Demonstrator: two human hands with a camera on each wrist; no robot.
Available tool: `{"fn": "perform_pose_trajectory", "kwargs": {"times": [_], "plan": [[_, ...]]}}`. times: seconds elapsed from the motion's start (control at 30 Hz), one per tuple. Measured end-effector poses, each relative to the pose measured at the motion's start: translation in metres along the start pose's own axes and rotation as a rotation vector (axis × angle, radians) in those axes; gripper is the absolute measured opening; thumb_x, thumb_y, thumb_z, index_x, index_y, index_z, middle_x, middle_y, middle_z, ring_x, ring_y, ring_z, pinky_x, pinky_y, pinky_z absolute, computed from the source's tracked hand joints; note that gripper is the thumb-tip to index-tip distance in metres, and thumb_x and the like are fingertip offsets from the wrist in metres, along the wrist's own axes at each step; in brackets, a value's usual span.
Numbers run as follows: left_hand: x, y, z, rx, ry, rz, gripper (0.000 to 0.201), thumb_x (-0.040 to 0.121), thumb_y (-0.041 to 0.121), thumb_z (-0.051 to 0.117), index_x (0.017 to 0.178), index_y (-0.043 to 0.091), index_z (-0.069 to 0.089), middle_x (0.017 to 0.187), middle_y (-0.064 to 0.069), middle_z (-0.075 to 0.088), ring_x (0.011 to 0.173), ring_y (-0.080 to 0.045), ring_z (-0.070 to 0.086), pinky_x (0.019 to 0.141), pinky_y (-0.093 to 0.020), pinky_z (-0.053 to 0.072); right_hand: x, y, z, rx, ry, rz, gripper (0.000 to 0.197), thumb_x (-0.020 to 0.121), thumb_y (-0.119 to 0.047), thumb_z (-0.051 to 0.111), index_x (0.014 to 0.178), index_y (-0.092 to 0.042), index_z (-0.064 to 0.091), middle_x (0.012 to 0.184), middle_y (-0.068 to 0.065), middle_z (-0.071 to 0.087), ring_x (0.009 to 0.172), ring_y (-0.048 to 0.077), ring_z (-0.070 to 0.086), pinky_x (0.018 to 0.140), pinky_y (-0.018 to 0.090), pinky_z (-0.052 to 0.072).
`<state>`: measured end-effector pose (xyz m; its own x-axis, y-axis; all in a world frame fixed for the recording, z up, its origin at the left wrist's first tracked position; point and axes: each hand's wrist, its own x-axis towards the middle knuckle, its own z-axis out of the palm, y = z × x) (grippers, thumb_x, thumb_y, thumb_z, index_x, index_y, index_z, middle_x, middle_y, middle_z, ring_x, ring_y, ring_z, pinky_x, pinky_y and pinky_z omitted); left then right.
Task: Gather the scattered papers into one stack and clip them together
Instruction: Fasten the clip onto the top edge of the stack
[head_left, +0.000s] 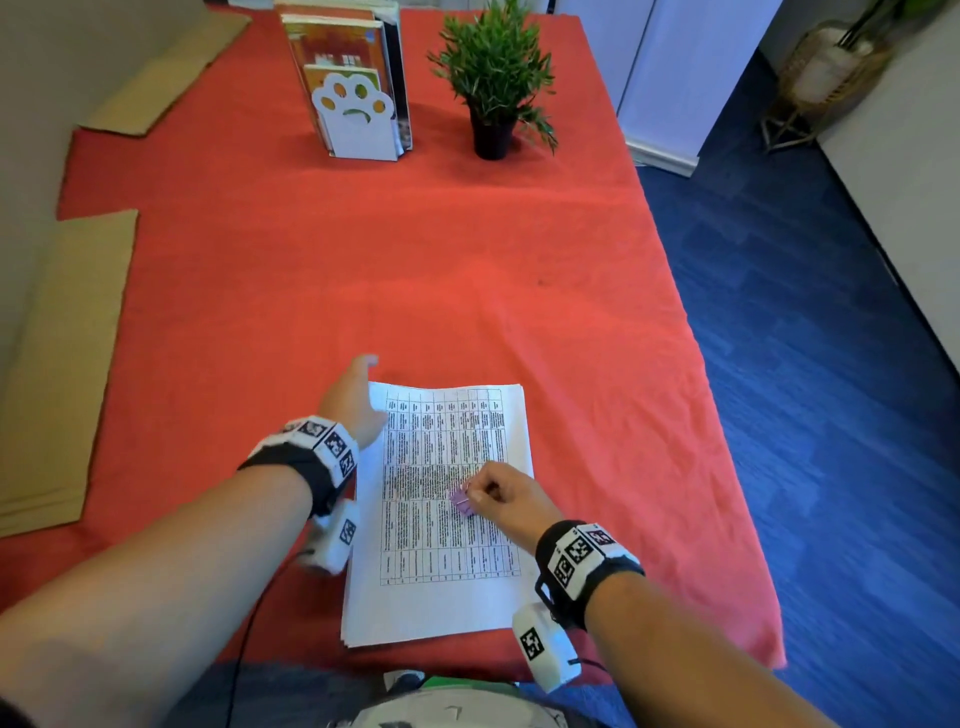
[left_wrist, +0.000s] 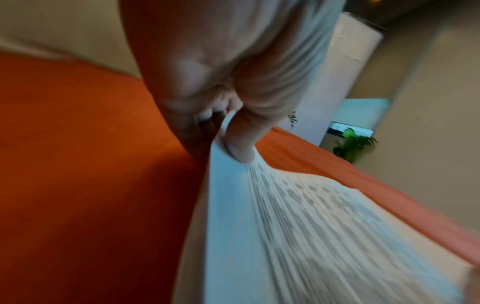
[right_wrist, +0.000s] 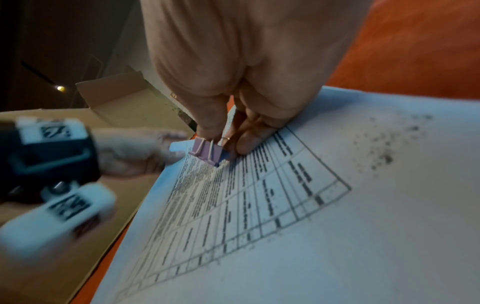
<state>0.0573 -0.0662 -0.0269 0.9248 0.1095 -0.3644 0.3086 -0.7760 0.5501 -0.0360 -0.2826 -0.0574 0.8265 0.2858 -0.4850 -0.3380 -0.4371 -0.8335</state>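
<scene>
A stack of white papers (head_left: 441, 603) with a printed table on top lies on the red tablecloth near the front edge. My left hand (head_left: 353, 400) pinches the stack's far left corner, thumb on top of the paper stack (left_wrist: 259, 236). My right hand (head_left: 498, 493) hovers over the middle of the top sheet and pinches a small purple binder clip (head_left: 461, 502) by its wire handles. In the right wrist view the clip (right_wrist: 207, 153) sits just above the papers (right_wrist: 337, 236), between thumb and fingers.
A white paw-shaped bookend with books (head_left: 353, 104) and a potted plant (head_left: 493, 83) stand at the table's far end. Brown cardboard sheets (head_left: 57, 374) lie along the left side. The table's right edge drops to blue floor (head_left: 831, 364).
</scene>
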Motion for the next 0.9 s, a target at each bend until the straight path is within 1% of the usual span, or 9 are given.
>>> {"fn": "perform_pose_trajectory", "kwargs": {"times": [0.1, 0.2, 0.23, 0.3, 0.37, 0.43, 0.6, 0.73, 0.9], "plan": [[0.023, 0.019, -0.004, 0.431, -0.182, 0.131, 0.048, 0.088, 0.01, 0.056, 0.133, 0.022, 0.045, 0.136, -0.003, 0.054, 0.12, -0.025, 0.054, 0.101, -0.039, 0.041, 0.001, 0.002, 0.001, 0.002, 0.004, 0.005, 0.009, 0.092, -0.014, 0.056, 0.083, -0.015, 0.056, 0.092, -0.002, 0.07, 0.09, 0.008, 0.069, 0.086, 0.039, 0.057], [0.031, 0.039, 0.004, 0.653, -0.323, 0.181, 0.03, 0.097, 0.028, 0.043, 0.126, 0.023, 0.05, 0.123, 0.002, 0.06, 0.114, -0.024, 0.056, 0.109, -0.052, 0.028, 0.003, 0.005, 0.002, -0.001, 0.029, -0.012, 0.015, 0.089, -0.016, 0.058, 0.077, -0.024, 0.057, 0.095, 0.005, 0.07, 0.091, 0.023, 0.069, 0.083, 0.045, 0.058], [0.033, 0.041, 0.009, 0.648, -0.352, 0.189, 0.029, 0.098, 0.029, 0.04, 0.124, 0.02, 0.05, 0.112, 0.002, 0.06, 0.108, -0.023, 0.057, 0.107, -0.051, 0.032, 0.003, 0.007, 0.003, 0.002, 0.035, -0.009, 0.017, 0.089, -0.015, 0.058, 0.075, -0.026, 0.058, 0.095, 0.007, 0.07, 0.091, 0.025, 0.069, 0.082, 0.046, 0.057], [0.037, 0.04, 0.017, 0.57, -0.377, 0.212, 0.026, 0.098, 0.025, 0.041, 0.119, 0.014, 0.052, 0.094, 0.001, 0.055, 0.09, -0.021, 0.056, 0.085, -0.037, 0.043, 0.004, 0.009, 0.004, 0.022, 0.046, -0.003, 0.019, 0.089, -0.012, 0.059, 0.075, -0.026, 0.059, 0.094, 0.007, 0.07, 0.09, 0.024, 0.069, 0.083, 0.045, 0.057], [0.041, 0.036, 0.02, 0.488, -0.368, 0.199, 0.024, 0.097, 0.023, 0.045, 0.116, 0.011, 0.053, 0.088, 0.002, 0.053, 0.079, -0.018, 0.052, 0.066, -0.028, 0.04, 0.005, 0.012, 0.005, 0.039, 0.058, -0.003, 0.019, 0.089, -0.012, 0.059, 0.076, -0.026, 0.06, 0.093, 0.007, 0.072, 0.089, 0.021, 0.07, 0.083, 0.043, 0.058], [0.042, 0.034, 0.018, 0.461, -0.38, 0.152, 0.023, 0.095, 0.022, 0.048, 0.115, 0.012, 0.053, 0.09, 0.002, 0.053, 0.077, -0.016, 0.052, 0.061, -0.026, 0.039, 0.006, 0.013, 0.005, 0.061, 0.071, -0.011, 0.017, 0.088, -0.01, 0.059, 0.078, -0.023, 0.061, 0.092, 0.008, 0.073, 0.087, 0.021, 0.07, 0.082, 0.04, 0.058], [0.036, 0.019, 0.015, 0.332, -0.282, 0.131, 0.015, 0.092, 0.016, 0.056, 0.105, 0.012, 0.061, 0.097, -0.002, 0.062, 0.082, -0.018, 0.055, 0.064, -0.026, 0.04, 0.003, 0.004, 0.01, 0.163, 0.076, -0.007, 0.014, 0.091, -0.001, 0.055, 0.084, -0.011, 0.063, 0.089, 0.005, 0.075, 0.083, 0.014, 0.072, 0.081, 0.027, 0.058], [0.029, 0.005, 0.02, 0.205, -0.159, 0.147, 0.01, 0.087, 0.018, 0.064, 0.096, 0.014, 0.067, 0.087, -0.001, 0.065, 0.077, -0.018, 0.058, 0.061, -0.024, 0.037, 0.005, -0.011, 0.013, 0.052, 0.095, 0.035, 0.017, 0.093, -0.01, 0.055, 0.101, -0.009, 0.07, 0.079, -0.006, 0.07, 0.069, -0.001, 0.065, 0.064, 0.011, 0.052], [0.023, 0.0, 0.023, 0.086, -0.068, 0.156, 0.01, 0.085, 0.015, 0.067, 0.093, 0.013, 0.072, 0.091, -0.003, 0.071, 0.081, -0.018, 0.061, 0.071, -0.026, 0.044, 0.03, -0.047, -0.002, -0.127, 0.221, -0.056, 0.013, 0.09, -0.015, 0.062, 0.098, -0.014, 0.073, 0.083, -0.017, 0.062, 0.08, 0.005, 0.064, 0.08, 0.03, 0.059]]}}
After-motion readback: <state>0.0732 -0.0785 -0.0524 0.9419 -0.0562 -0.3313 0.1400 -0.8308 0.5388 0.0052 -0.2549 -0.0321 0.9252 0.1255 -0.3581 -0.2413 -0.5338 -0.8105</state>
